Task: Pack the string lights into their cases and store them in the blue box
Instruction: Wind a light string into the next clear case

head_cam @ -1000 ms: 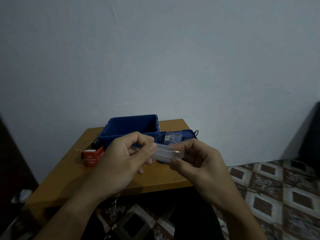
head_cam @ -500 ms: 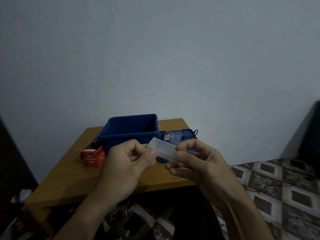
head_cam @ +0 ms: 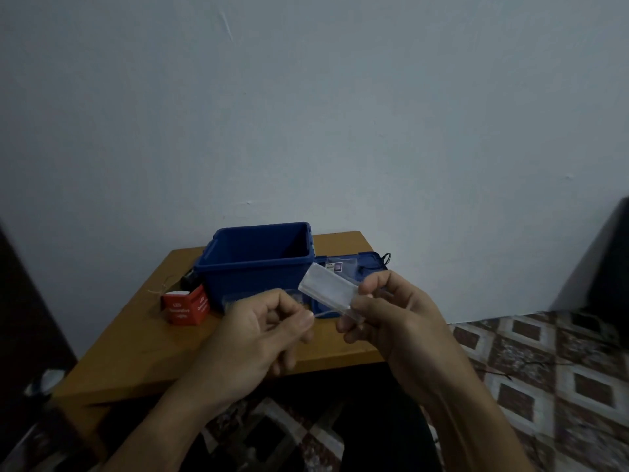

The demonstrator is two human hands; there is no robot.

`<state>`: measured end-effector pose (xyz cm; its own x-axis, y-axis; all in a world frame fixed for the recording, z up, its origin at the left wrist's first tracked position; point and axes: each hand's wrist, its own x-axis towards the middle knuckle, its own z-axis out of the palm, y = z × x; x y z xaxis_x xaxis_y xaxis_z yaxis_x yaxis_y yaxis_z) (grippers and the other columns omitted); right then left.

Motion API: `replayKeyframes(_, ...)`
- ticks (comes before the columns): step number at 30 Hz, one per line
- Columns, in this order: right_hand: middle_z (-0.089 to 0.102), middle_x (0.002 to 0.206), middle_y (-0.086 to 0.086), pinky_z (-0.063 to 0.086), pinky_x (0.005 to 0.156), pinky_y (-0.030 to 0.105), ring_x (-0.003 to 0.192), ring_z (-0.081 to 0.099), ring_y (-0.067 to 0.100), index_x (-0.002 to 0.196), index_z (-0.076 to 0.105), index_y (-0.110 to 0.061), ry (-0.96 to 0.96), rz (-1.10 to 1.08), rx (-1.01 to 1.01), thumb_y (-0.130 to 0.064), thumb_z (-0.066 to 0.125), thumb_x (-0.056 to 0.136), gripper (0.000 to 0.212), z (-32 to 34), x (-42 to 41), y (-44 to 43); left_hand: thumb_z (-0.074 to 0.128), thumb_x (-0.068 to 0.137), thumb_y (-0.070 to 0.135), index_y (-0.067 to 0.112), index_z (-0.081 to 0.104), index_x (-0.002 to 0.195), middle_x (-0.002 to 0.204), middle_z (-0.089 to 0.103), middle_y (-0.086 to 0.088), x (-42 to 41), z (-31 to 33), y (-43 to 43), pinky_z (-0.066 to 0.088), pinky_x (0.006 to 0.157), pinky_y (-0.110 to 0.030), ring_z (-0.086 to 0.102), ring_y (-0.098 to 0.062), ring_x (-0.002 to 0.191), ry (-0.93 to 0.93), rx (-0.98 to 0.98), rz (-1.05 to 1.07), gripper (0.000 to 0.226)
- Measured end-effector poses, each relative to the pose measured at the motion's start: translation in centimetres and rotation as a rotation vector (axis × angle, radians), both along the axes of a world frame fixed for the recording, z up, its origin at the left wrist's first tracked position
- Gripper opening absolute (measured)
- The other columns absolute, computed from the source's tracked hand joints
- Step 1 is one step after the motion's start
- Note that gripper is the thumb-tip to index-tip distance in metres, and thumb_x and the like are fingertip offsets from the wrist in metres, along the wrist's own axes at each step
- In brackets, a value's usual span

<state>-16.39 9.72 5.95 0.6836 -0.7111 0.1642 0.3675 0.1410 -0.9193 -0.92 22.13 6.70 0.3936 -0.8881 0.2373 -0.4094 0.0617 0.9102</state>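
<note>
Head view: the right hand (head_cam: 401, 321) pinches a clear case (head_cam: 326, 290) by its near end, thumb on top and fingers beneath, so the case tilts up toward 11 o'clock, in the air just in front of the box (head_cam: 252, 277). The left hand (head_cam: 255, 338) is curled, thumb pressed to forefinger, gripping a second clear piece (head_cam: 235, 299) whose edge shows above its knuckles; lid or inner tray, I cannot tell. A thin pale line (head_cam: 325, 313) runs from the left fingertips to the case. It may be light wire or a plastic edge; the dim light hides which.

The box stands open on the worktop (head_cam: 136, 342) at 12 o'clock from the hands. Its lid (head_cam: 369, 264) lies at its 3 o'clock with a small packet (head_cam: 335, 265) on it, and a red carton (head_cam: 185, 306) sits at its 8 o'clock.

The case looks like thin, light, see-through plastic: stiff enough to keep its shape, but likely to flex or crack under a hard squeeze, and smooth enough to slip. It is best held across its broad faces near one end, as the right hand does, leaving the other end free. String-light wire would probably be fine, springy and quick to tangle, so it should be held as a gathered coil, not by one strand.
</note>
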Motion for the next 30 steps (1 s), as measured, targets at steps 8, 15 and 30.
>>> replayKeyframes(8, 0.071, 0.100, 0.024, 0.057, 0.069, 0.035, 0.076, 0.069, 0.034, 0.105, 0.073, -0.004, 0.050, 0.044, -0.103, 0.005, 0.061, 0.090, 0.021, 0.1, -0.5, 0.1, 0.062, 0.091, 0.045, 0.034, 0.073, 0.103, 0.100, 0.072, 0.010, 2.1, -0.5, -0.5, 0.052, 0.091, -0.034, 0.066, -0.004, 0.095, -0.244, 0.236, 0.050, 0.019)
replayKeyframes(15, 0.072, 0.093, 0.017, 0.059, 0.074, 0.031, 0.078, 0.069, 0.026, 0.112, 0.068, -0.002, 0.120, 0.163, -0.217, -0.007, 0.065, 0.090, 0.023, 0.2, -1.4, 0.1, 0.073, 0.087, 0.032, 0.022, 0.075, 0.082, 0.070, 0.058, 0.000, 3.4, 1.7, -0.9, 0.038, 0.057, -0.022, 0.046, -0.015, 0.062, -0.063, 0.358, -0.106, 0.011)
replayKeyframes(30, 0.070, 0.097, -0.003, 0.060, 0.080, 0.028, 0.085, 0.069, 0.007, 0.100, 0.063, -0.028, 0.534, 0.049, -0.652, -0.025, 0.073, 0.090, 0.014, 0.0, -0.6, 1.0, 0.067, 0.090, 0.031, 0.021, 0.065, 0.059, 0.052, 0.042, 0.000, 0.7, 5.4, -0.8, 0.027, 0.042, -0.020, 0.030, -0.010, 0.043, -0.009, 0.286, -0.106, 0.033)
